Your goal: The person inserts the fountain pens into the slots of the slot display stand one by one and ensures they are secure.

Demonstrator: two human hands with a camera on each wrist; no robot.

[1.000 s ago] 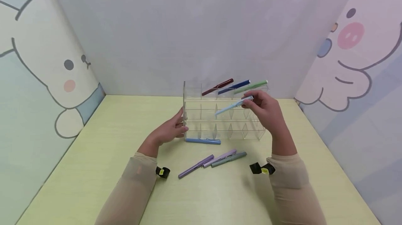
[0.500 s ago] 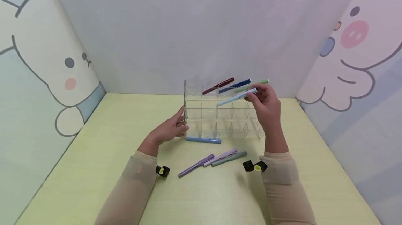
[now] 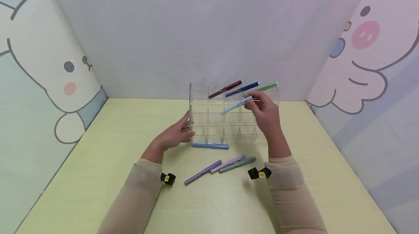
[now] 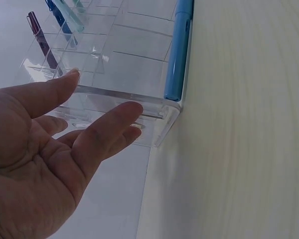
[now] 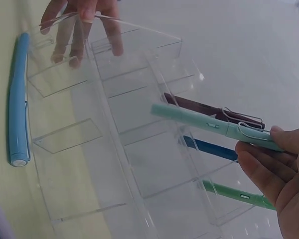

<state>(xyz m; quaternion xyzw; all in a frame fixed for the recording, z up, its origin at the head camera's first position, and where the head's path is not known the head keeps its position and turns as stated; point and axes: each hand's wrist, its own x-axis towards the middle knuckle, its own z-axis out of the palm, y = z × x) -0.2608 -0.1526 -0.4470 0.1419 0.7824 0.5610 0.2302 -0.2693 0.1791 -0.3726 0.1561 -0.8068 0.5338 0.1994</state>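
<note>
A clear acrylic pen holder (image 3: 216, 119) with rows of compartments stands towards the back of the table. My right hand (image 3: 266, 114) pinches a light blue pen (image 3: 235, 107) by its cap end, the other end slanting down and left over the middle row. Against the holder's left side panel rests my left hand (image 4: 50, 144), its fingers fairly straight and spread. Three pens lean in the back row: a dark red pen (image 3: 225, 89), a dark blue pen (image 3: 243, 89) and a green pen (image 3: 264, 87), the last partly behind my right hand.
A blue pen (image 3: 210, 146) lies along the holder's front edge. Nearer on the table are a purple pen (image 3: 203, 172), a lilac pen (image 3: 228, 164) and a grey-green pen (image 3: 237, 164). Walls with cartoon animals stand at both sides.
My right hand first went up and slightly right with the light blue pen, then came back left and a little lower. My left hand has stayed at the holder's side.
</note>
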